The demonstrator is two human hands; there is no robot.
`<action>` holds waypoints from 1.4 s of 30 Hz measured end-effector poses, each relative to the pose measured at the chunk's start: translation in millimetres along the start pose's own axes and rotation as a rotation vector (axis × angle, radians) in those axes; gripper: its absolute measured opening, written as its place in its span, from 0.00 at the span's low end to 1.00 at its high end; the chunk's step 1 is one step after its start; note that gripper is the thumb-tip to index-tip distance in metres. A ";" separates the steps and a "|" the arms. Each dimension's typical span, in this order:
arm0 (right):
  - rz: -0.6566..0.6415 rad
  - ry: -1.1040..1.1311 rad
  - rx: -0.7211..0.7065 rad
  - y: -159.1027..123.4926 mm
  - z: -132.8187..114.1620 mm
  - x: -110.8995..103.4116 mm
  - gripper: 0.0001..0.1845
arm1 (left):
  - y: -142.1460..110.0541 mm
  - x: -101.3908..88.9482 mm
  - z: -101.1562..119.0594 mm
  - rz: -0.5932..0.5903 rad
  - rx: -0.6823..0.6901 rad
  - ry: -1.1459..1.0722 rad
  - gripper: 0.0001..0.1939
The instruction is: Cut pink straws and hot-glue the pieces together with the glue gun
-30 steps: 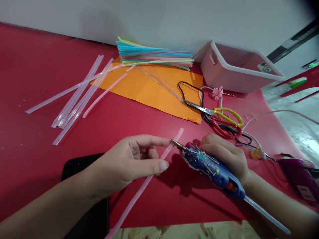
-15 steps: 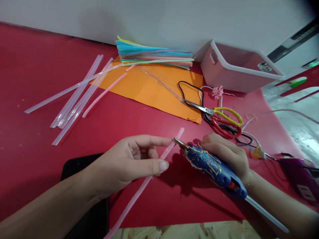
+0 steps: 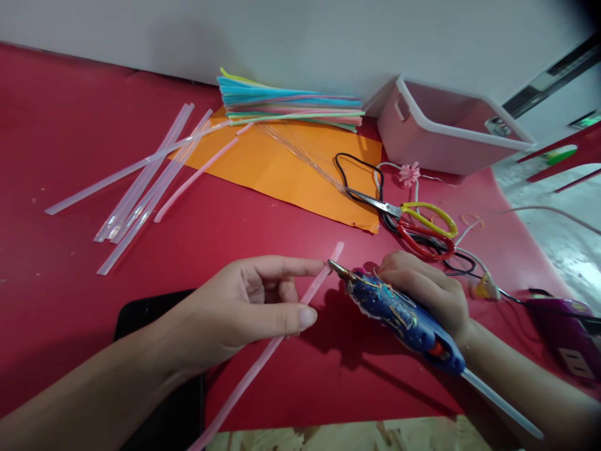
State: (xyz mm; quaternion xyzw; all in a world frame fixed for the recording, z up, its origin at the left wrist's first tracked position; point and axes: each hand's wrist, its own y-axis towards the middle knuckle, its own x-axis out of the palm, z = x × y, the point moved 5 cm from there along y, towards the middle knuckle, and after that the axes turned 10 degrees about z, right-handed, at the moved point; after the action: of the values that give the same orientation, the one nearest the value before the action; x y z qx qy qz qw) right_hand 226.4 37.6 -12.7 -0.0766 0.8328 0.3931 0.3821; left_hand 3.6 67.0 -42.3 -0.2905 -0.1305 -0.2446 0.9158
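My left hand [image 3: 256, 300] holds a pink pipe cleaner [image 3: 256, 369] between thumb and fingers, its short upper end sticking out past the index fingertip. The strip runs slanting down to the bottom edge of the view. In my right hand [image 3: 425, 291] is a blue hot glue gun [image 3: 399, 310] speckled with dried glue, my fingers wrapped round its handle. Its metal nozzle meets the pipe cleaner beside my left index fingertip. A whitish glue stick [image 3: 502, 401] juts from the gun's back end. The trigger is hidden.
Scissors [image 3: 427, 228] with yellow and red handles lie beyond my right hand, over black and white cords. Translucent glue sticks [image 3: 141, 188] lie left. Colored pipe cleaners [image 3: 291, 100] rest on orange paper [image 3: 300, 166]. A pink bin [image 3: 432, 147], a black flat device [image 3: 173, 401] and a purple power strip [image 3: 561, 332] surround them.
The upper end of the pipe cleaner has shifted slightly left, and its lower part has swung a little left too. Both hands and the glue gun stay almost still.
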 end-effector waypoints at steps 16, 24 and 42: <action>0.015 0.003 0.024 -0.2 1.7 -1.2 0.05 | -1.1 3.2 1.8 -0.011 -0.011 -0.037 0.19; 0.031 0.015 0.057 -0.8 3.0 -1.9 0.04 | -2.0 5.0 2.0 -0.029 -0.030 -0.061 0.20; 0.040 -0.011 0.063 -1.5 4.4 -2.9 0.06 | -4.9 5.2 1.9 -0.063 -0.054 -0.065 0.23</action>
State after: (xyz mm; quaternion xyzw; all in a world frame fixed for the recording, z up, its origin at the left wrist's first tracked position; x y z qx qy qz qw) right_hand 231.5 39.3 -13.3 -0.0458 0.8440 0.3749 0.3808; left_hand 5.2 62.8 -36.5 -0.3189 -0.1627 -0.2671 0.8947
